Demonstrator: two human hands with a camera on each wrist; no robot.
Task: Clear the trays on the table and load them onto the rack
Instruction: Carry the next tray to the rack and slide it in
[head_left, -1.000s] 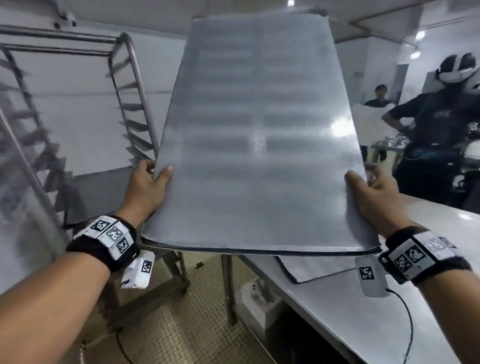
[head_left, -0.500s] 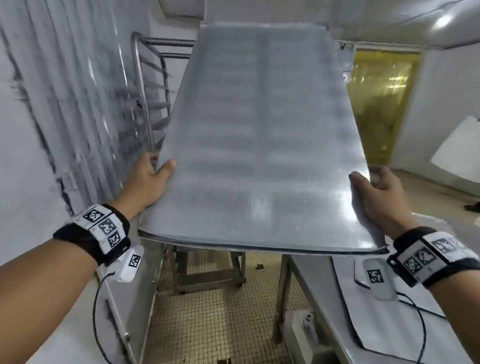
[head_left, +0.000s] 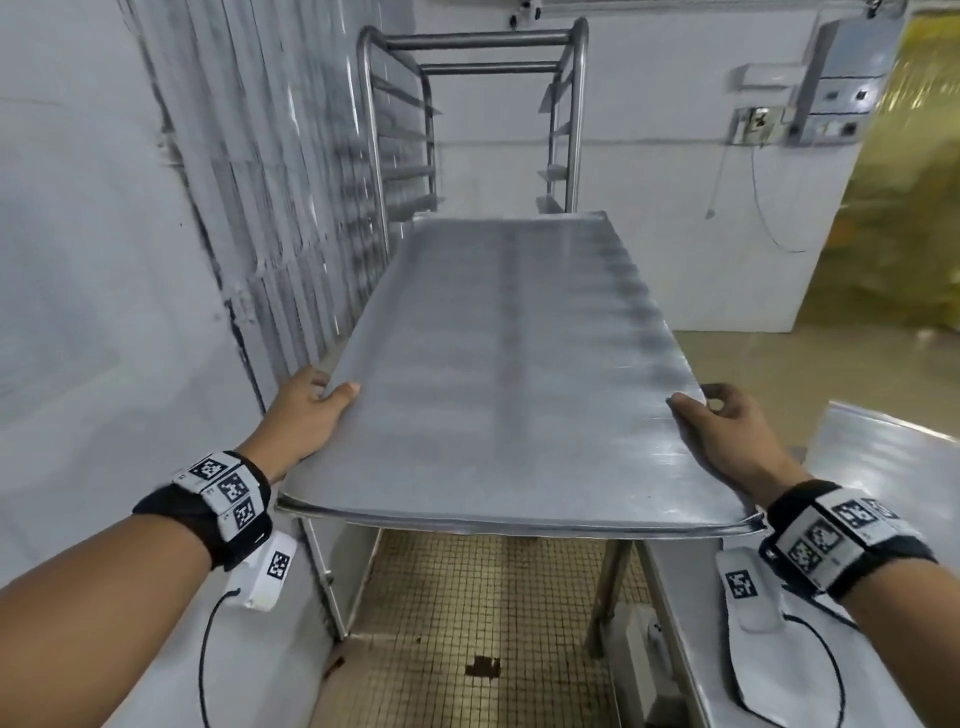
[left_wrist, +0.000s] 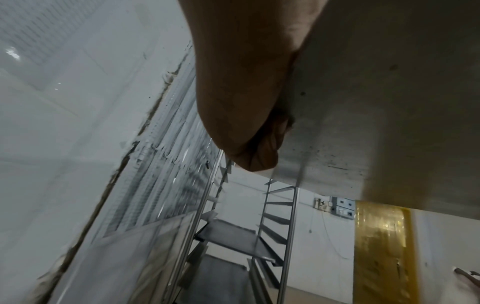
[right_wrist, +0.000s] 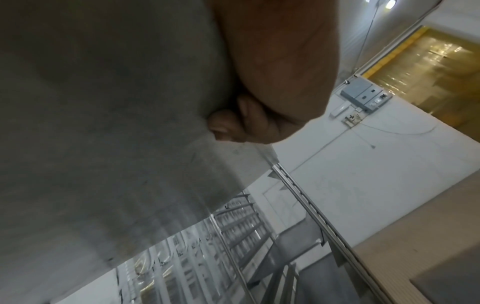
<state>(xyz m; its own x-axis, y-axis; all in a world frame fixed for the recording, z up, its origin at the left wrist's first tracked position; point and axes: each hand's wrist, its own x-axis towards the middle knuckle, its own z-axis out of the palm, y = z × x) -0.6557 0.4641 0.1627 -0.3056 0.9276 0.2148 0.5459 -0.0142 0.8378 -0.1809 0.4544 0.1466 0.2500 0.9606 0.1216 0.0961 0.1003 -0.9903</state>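
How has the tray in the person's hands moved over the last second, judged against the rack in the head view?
Yes. The tray has swung from beside the rack to face it, and tipped down from steeply raised to nearly level.

no readable text, only coded square markers on the wristbands (head_left: 228, 488)

The place is a commercial kitchen or bakery: a tall steel tray rack (head_left: 470, 124) stands by white panel walls, the floor (head_left: 483, 597) has small tiles, and yellow strip curtains (head_left: 904, 182) hang in a doorway.
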